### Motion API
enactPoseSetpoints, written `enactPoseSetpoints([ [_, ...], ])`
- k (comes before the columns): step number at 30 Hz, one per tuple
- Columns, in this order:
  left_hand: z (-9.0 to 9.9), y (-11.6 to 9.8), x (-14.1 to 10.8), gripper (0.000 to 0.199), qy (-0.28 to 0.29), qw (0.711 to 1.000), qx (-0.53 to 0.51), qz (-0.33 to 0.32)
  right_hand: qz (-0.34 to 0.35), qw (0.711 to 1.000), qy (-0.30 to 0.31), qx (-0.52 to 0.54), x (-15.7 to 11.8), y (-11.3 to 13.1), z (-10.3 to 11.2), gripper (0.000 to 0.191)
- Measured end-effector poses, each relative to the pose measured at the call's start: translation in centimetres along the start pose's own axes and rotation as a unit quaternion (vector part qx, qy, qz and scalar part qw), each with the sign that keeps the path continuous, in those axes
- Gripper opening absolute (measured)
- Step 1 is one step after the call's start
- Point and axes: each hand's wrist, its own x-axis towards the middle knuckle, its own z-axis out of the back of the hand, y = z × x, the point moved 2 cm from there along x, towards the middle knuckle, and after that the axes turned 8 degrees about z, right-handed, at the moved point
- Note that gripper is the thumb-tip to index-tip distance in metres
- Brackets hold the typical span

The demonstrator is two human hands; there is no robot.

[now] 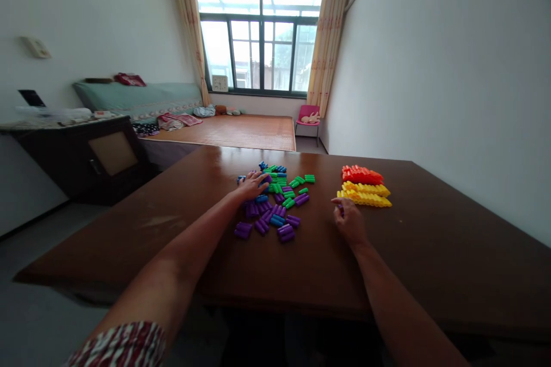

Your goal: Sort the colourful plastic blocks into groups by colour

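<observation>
A loose pile of small plastic pieces lies mid-table: purple pieces point(243, 230), green pieces point(309, 178) and blue pieces point(277, 220). My left hand point(253, 184) rests over the pile's far left part, fingers spread, touching purple and blue pieces. My right hand point(348, 221) is right of the pile, just in front of the yellow rows, its fingers curled round a purple piece point(341, 210) that shows between them. Two yellow rows point(365, 198) of joined pieces lie side by side, with a red-orange stack point(362, 175) behind them.
The brown table point(430, 229) reaches toward a wall on the right. Beyond it are a low bed point(241, 131), a pink chair point(309, 114) and a window. A dark cabinet point(112, 152) stands at the left.
</observation>
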Motion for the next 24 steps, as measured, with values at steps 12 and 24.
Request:
enactPoseSetpoints([
  [12, 0.6, 0.1, -3.9, 0.045, 0.020, 0.961, -0.243, -0.133, 0.005, 0.989, 0.093, 0.119, 1.3, 2.7, -3.2, 0.024],
  [24, 0.0, 3.2, -4.1, 0.044, -0.039, 0.959, -0.279, -0.035, 0.072, 0.965, 0.253, 0.011, 8.9, 10.1, -11.6, 0.029],
])
